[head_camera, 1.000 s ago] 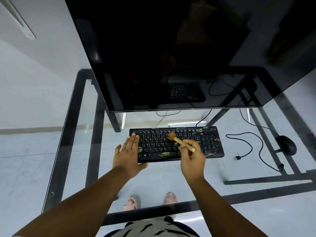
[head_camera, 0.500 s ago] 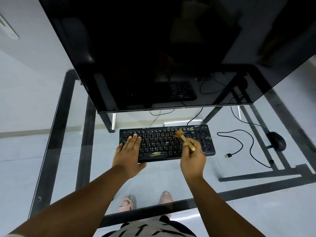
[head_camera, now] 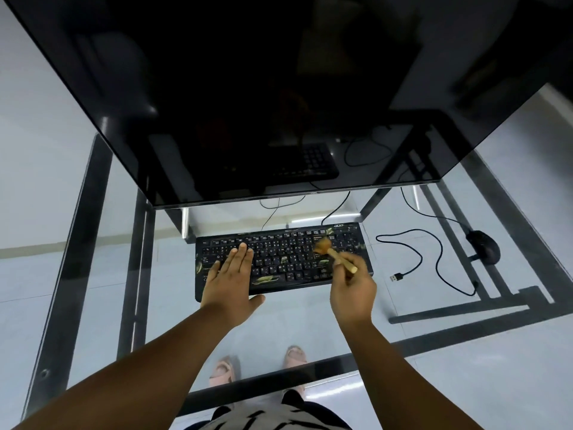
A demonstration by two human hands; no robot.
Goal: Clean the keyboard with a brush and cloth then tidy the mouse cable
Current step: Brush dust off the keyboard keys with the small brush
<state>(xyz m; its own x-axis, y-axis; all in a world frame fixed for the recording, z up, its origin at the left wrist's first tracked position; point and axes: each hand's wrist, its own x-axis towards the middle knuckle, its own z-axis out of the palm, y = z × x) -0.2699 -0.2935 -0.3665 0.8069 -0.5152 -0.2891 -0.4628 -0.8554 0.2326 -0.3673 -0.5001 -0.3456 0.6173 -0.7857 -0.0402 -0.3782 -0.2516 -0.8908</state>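
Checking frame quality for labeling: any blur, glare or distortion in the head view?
Head view: motion blur on the brush and right hand; left hand and keyboard fairly sharp. The dark monitor mirrors the keyboard and cable. Wide-angle bending splays the glass desk's frame; light streaks glare on the glass.

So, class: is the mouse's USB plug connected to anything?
No: the USB plug lies loose on the glass desk, at the free end of the cable.

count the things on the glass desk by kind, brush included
monitor: 1
keyboard: 1
mouse: 1
mouse cable with loose USB plug: 1
brush, held in the right hand: 1
total: 5
No cloth shows.
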